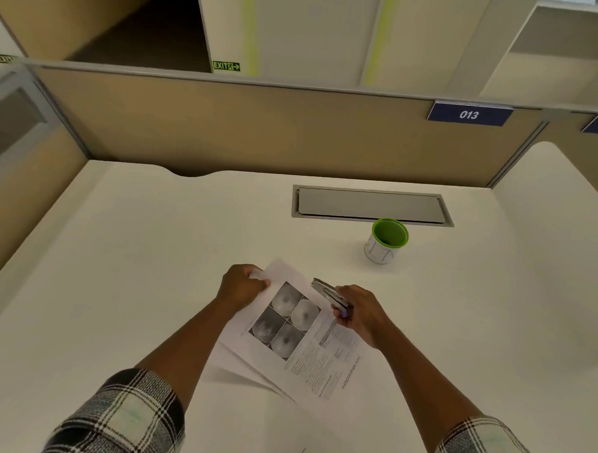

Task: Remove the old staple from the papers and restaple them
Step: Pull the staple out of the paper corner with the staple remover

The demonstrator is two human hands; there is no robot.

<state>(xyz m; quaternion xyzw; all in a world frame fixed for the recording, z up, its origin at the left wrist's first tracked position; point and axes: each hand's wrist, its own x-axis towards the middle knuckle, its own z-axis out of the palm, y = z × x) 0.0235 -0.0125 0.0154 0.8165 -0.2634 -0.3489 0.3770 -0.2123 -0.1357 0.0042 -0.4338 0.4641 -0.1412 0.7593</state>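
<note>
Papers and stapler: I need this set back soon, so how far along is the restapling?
Mid-job. In hand: the left hand grips the top corner of the papers, and the right hand holds the stapler at their edge, nose toward that corner. Whether the old staple is out is too small to tell. Left: no new staple is visible yet.

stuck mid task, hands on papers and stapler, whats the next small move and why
Probably bring the stapler in the right hand onto the corner of the papers that the left hand pinches: its metal nose sits just off the top edge, not yet over the sheets.
</note>
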